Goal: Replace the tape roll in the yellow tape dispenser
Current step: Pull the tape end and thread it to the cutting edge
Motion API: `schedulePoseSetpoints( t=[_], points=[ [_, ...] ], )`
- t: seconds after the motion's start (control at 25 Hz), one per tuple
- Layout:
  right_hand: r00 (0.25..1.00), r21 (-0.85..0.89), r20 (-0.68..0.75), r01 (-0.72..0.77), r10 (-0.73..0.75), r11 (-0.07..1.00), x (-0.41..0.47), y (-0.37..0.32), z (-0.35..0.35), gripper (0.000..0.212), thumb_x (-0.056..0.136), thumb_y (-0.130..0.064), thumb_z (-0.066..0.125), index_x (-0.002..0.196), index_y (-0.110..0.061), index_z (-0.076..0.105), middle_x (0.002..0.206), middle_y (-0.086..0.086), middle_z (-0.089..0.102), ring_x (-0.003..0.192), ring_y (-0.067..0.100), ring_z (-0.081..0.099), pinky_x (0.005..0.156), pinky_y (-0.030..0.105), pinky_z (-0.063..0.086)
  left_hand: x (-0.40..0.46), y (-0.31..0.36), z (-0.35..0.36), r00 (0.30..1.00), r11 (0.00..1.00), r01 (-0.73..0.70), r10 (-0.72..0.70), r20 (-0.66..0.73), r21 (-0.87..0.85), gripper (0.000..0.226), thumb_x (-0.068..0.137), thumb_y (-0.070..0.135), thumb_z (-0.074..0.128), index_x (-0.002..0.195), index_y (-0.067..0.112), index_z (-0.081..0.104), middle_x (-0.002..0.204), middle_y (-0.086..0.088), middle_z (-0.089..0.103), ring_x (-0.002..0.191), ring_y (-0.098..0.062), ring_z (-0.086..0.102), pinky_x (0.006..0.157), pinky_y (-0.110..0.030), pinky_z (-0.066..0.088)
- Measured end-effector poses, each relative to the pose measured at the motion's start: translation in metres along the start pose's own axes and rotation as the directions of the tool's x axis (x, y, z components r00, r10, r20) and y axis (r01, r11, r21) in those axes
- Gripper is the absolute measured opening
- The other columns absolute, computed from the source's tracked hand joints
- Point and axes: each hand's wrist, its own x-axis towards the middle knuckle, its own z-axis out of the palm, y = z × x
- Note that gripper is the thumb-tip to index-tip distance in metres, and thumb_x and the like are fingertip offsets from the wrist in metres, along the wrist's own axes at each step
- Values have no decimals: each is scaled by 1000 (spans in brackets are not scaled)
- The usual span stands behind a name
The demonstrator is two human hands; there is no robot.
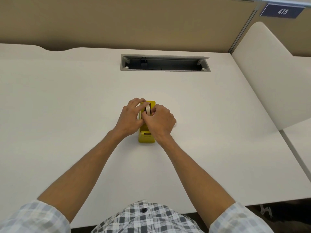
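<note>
The yellow tape dispenser (146,137) stands in the middle of the white desk (67,98), its cutter end toward me. A beige tape roll (148,109) sits upright in its cradle. My left hand (129,117) wraps its fingers over the dispenser's left side and far end, thumb near the roll. My right hand (160,122) comes in from the right, with its fingertips pinching the roll at its hub. Both hands hide the middle of the dispenser.
An open cable tray (165,63) with a black plug is recessed in the desk behind the dispenser. A tan partition rises at the back, a curved white divider (269,73) stands on the right. The desk's front edge is near my body.
</note>
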Motion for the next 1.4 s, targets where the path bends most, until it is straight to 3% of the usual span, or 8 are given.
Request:
schedulePoseSetpoints(
  t=[0.12,0.48,0.8,1.12,1.4],
  points=[
    [1000,-18,2,19,-19,1000,1,-1,0,23,73,-42,64,69,-20,58,67,-7,60,58,19,54,53,26,32,2,-2,0,1000,1000,6,-6,9,-11,50,81,11,63,130,20,57,139,1,49,135,-18,34,101,-37,30],
    [998,14,5,59,-59,998,1,6,0,25,75,-46,63,81,-22,63,79,-7,64,69,19,62,59,29,44,1,-3,1,999,1000,15,-15,32,-23,44,83,15,66,127,19,60,142,3,46,136,-19,32,103,-40,29],
    [992,80,64,102,-107,992,0,12,-1,28,70,-46,69,86,-23,65,83,-8,62,72,13,60,59,25,37,0,-4,-2,994,996,26,-17,112,-81,51,77,9,65,127,19,60,144,4,42,138,-17,28,108,-45,34],
    [953,180,94,267,-287,947,-3,30,-13,21,82,-33,67,101,-24,69,90,-10,64,69,7,61,56,20,42,0,-4,-3,990,999,7,0,142,-50,44,86,27,65,128,21,56,147,5,39,140,-17,27,108,-52,35],
    [943,201,99,294,-318,934,-2,34,-15,18,89,-36,65,99,-23,72,89,-9,66,71,8,61,62,26,49,-1,-1,-5,981,1000,0,-4,195,23,56,83,40,49,135,19,49,155,6,30,148,-15,8,112,-53,22]
  ],
)
